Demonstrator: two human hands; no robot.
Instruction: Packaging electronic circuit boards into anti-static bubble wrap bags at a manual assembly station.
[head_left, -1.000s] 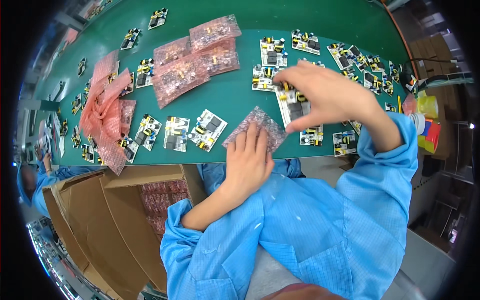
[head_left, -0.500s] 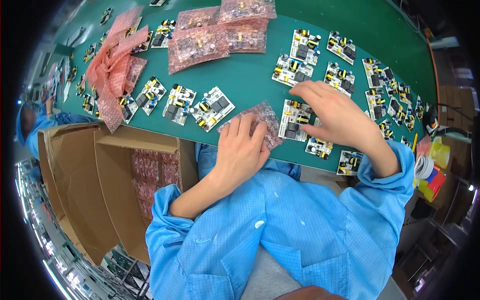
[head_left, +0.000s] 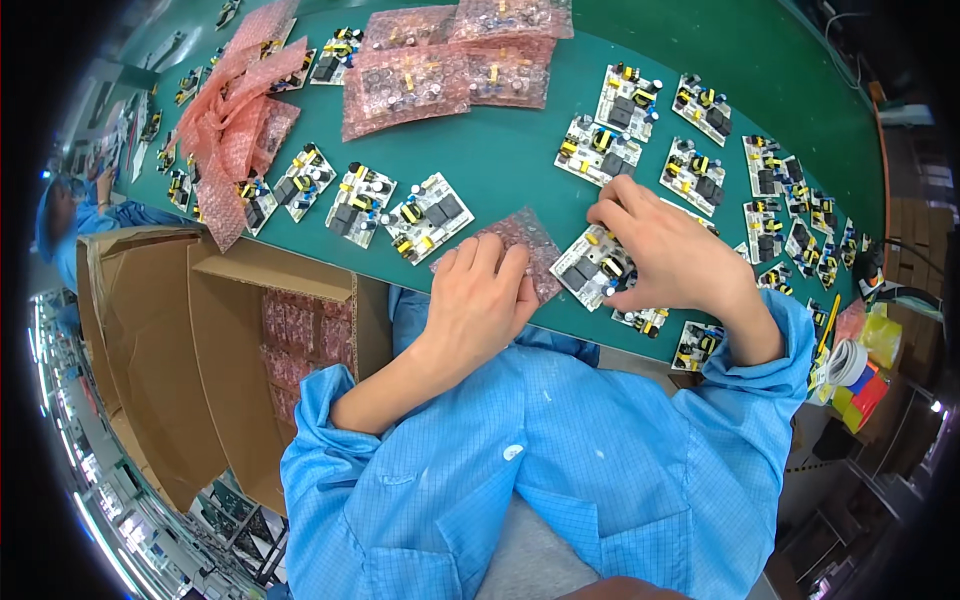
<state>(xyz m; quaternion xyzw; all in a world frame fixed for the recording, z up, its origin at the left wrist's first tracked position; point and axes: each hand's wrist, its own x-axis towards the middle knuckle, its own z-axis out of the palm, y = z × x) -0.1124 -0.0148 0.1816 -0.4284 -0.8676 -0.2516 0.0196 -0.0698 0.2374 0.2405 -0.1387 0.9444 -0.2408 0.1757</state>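
My left hand lies flat on a pink bubble-wrap bag at the near edge of the green table, pressing it down. My right hand grips a small circuit board with yellow and black parts, just right of the bag's mouth. The board touches the table and its left end meets the bag. Both arms wear blue sleeves.
Several loose circuit boards lie across the table to the right and left. Bagged boards sit at the far middle, empty pink bags at the far left. An open cardboard box with packed bags stands at my lower left. Tape rolls sit at right.
My right hand has come down from above the table with the board to the bag's right side. My left hand stays on the bag. The view has tilted downward.
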